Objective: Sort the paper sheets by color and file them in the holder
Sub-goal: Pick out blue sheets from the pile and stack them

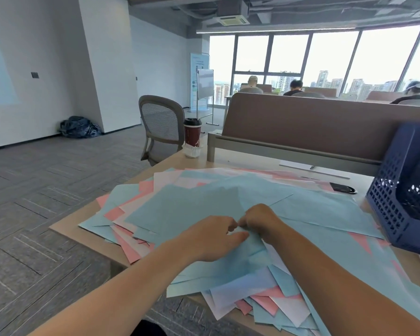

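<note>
Atop the pile, blue sheet crosswise between left hand and right hand.

A pile of paper sheets lay spread over most of the desk, some sheets hanging past the desk's near edge. On the near middle of the pile the left hand and right hand met, fingers curled at a top sheet. Right of the pile, touching its edge, stood the holder. Behind the pile to the right a phone lay flat on the desk. Behind the pile ran a partition along the desk's far side. Behind the pile to the left, at the desk's far corner, a cup stood on a small packet. A chair stood on the floor beyond that corner.
</note>
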